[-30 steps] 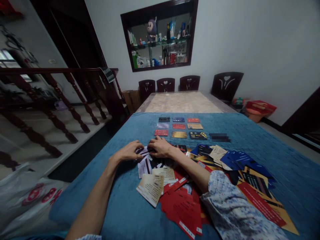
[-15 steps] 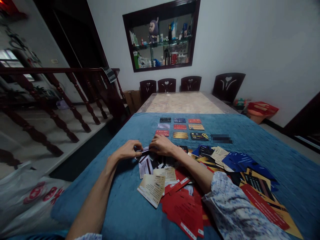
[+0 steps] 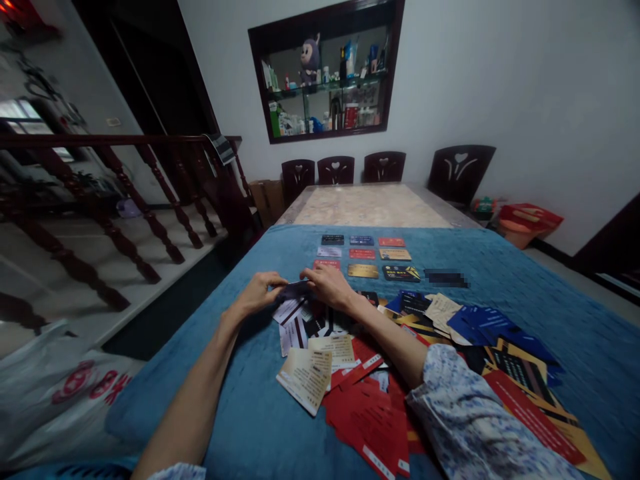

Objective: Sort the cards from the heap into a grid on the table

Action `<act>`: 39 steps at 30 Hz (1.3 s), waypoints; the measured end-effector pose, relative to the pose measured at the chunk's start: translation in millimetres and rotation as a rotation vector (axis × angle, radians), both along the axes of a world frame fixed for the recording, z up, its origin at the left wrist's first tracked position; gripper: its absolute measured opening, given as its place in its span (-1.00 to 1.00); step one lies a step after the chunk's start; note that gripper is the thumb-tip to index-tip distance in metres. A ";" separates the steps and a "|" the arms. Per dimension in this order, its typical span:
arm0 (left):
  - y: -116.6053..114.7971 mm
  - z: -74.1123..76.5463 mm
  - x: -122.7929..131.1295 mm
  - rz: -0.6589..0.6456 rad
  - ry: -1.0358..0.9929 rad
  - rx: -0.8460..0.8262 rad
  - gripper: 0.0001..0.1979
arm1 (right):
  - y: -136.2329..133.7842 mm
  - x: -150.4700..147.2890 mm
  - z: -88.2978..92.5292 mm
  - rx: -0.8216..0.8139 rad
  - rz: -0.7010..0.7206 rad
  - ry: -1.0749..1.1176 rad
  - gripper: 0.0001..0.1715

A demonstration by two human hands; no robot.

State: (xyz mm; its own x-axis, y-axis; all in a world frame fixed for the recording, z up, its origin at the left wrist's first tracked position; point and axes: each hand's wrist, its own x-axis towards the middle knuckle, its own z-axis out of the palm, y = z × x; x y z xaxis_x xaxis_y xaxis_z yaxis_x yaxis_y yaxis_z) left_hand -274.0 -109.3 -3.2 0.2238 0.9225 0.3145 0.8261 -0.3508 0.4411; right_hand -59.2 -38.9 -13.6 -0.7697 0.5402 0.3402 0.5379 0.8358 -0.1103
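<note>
Between my two hands, a pale purple card (image 3: pixel 297 289) is held by its ends, just above the pile. My left hand (image 3: pixel 261 292) pinches its left end, and my right hand (image 3: pixel 327 285) grips its right end. Below them lie lilac cards with dark stripes (image 3: pixel 294 333), cream cards (image 3: pixel 305 379) and a fan of red cards (image 3: pixel 367 417). Right of my right forearm are blue cards (image 3: pixel 487 325) and black-and-gold cards (image 3: pixel 523 373). Beyond my hands, several cards lie in rows, among them a gold card (image 3: pixel 363 271) and a black VIP card (image 3: pixel 401 273).
A blue cloth (image 3: pixel 250 400) covers the near part of the table, with a bare marble-like top (image 3: pixel 375 203) at the far end. Dark chairs (image 3: pixel 385 167) stand beyond. At the lower left sits a white plastic bag (image 3: pixel 45 393), below a wooden railing (image 3: pixel 115 139).
My hands have lifted the card slightly, and its face now shows as a flatter strip between my fingers. The view has shifted slightly.
</note>
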 end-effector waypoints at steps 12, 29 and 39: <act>5.1 -14.5 3.6 0.027 0.075 0.047 -0.72 | -1.1 -1.4 -5.0 -0.051 -0.087 -0.106 -0.52; 8.8 -27.4 7.9 0.033 0.131 -0.011 -0.55 | 2.1 -2.4 -15.7 -0.087 -0.079 -0.086 -0.39; 4.5 -18.0 10.7 0.041 0.120 -0.019 -0.40 | 3.9 -1.2 -12.5 -0.077 -0.086 -0.071 -0.46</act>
State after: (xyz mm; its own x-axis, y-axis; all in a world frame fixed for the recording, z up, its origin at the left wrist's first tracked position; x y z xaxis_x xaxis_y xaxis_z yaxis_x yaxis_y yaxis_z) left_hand -263.3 -104.8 -21.3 0.2212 0.9371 0.2701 0.8867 -0.3086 0.3444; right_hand -60.4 -35.0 -26.1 -0.7399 0.6277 0.2419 0.6160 0.7767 -0.1312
